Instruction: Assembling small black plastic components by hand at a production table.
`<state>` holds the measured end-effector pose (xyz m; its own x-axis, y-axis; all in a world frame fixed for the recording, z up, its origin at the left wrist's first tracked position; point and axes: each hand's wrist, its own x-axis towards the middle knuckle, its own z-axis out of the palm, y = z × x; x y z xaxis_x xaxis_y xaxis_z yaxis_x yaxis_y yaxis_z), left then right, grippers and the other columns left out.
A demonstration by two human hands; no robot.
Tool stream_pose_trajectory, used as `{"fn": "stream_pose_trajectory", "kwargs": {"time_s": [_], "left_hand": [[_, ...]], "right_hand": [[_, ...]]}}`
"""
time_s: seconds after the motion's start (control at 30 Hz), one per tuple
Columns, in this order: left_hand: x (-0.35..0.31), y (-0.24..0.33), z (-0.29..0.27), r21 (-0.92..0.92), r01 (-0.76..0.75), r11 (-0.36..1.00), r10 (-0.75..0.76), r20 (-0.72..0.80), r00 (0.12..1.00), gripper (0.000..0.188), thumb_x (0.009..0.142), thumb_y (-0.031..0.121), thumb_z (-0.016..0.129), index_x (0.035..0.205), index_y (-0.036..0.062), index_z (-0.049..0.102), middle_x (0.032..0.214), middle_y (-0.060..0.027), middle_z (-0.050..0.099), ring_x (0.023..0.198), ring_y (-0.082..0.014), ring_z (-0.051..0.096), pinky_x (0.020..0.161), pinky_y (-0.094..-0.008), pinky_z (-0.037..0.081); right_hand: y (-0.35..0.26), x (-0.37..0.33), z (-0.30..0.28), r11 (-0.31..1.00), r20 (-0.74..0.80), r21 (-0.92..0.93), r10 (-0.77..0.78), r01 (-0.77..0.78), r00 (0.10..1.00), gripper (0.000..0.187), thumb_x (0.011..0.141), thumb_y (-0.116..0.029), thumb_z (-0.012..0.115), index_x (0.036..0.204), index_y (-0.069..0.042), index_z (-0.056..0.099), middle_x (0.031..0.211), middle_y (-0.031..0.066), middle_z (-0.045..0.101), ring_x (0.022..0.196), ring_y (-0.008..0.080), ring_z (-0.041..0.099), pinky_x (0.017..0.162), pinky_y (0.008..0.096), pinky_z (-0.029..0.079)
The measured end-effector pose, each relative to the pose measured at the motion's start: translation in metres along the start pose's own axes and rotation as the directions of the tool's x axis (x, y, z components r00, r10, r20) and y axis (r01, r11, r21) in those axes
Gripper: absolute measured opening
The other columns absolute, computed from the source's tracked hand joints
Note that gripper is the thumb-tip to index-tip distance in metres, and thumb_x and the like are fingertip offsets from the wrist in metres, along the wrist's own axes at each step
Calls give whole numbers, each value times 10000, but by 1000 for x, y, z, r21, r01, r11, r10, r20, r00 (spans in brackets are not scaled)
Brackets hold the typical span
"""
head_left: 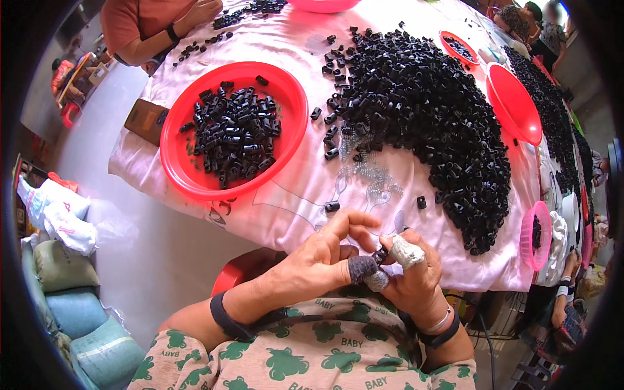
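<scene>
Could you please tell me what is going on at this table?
The person's right hand holds a small black part just off the table edge, and the left hand is at it too, its covered thumb close by. Beyond lies a large heap of black parts on a pink cloth; to the left, a red basin holds more.

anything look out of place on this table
I see no clear damage. One black piece lies alone just beyond the left hand, and another piece sits apart from the heap, like strays. A brown phone-like slab rests beside the red basin, oddly near the left edge of the cloth.
</scene>
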<state>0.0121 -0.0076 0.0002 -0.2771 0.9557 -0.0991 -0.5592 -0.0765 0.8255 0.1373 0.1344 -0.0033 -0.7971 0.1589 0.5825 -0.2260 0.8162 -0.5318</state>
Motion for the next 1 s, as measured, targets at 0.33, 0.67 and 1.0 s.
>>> {"fn": "stream_pose_trajectory", "kwargs": {"time_s": [0.33,0.67,1.0], "left_hand": [[0,-10,2,224,-140,964,108,149,983,537,942,210,583,1373,-26,367,1236,-82,451,1221,-175,468,1032,-318,372],[-4,-6,7,-48,-55,997,47,-149,988,488,955,293,556,1323,4,417,1005,-55,554,626,-44,490,513,-144,376],[-2,-6,-2,-184,-83,979,35,-249,968,465,974,417,479,1155,-9,522,888,-100,577,570,-86,472,452,-172,348]], "right_hand": [[-4,3,-6,998,35,-45,-32,33,999,386,729,-125,752,1017,61,574,814,133,578,647,264,590,545,346,486],[1,0,-4,999,11,-39,-10,11,1000,479,686,-131,787,1084,53,594,843,131,583,676,256,615,577,339,504],[4,2,-4,997,-42,-52,56,-58,998,430,670,-99,813,1024,22,600,788,92,567,595,175,610,510,256,501]]}}
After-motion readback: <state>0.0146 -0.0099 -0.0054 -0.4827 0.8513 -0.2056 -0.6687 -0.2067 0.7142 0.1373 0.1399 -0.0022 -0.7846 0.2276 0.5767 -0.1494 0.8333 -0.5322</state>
